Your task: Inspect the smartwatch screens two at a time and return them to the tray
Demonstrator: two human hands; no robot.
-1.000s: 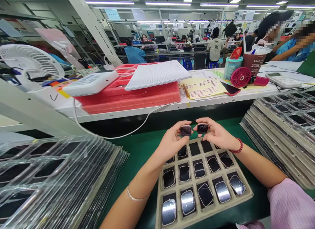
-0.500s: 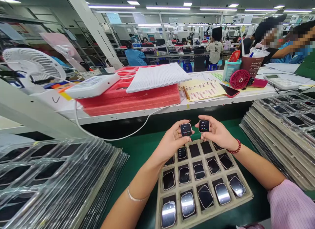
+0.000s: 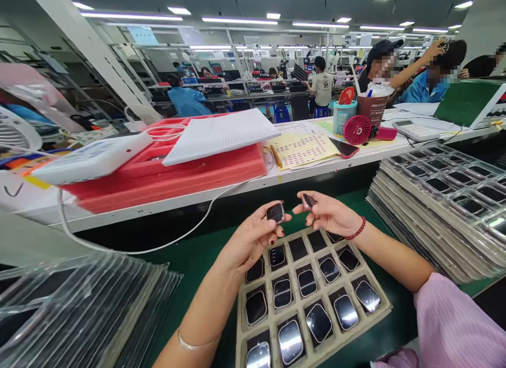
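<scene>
Above the far edge of a beige compartment tray point(image 3: 389, 311), my left hand point(image 3: 253, 236) pinches a square smartwatch point(image 3: 275, 213), its dark screen tilted toward me. Just to its right, my right hand point(image 3: 330, 216) grips a second smartwatch point(image 3: 309, 201), turned nearly edge-on. The two hands are a little apart. Under them, several smartwatches lie face up in the tray's compartments, one with small text lit on its screen point(image 3: 277, 256). Two back compartments show only dark lining. My right hand partly covers the far right corner compartment.
Stacks of clear trays stand on the left point(image 3: 90, 310) and right point(image 3: 430, 215). Behind, a white shelf point(image 3: 300, 170) bears red foam point(image 3: 177, 181), papers point(image 3: 225, 133), a phone point(image 3: 344, 148), a pink fan point(image 3: 357, 129) and cups. A white cable point(image 3: 190, 228) hangs below it. People sit farther back.
Both smartwatches have been turned in my fingers, the right one almost edge-on, and their lit text no longer shows clearly. The camera view has swung to the right.
</scene>
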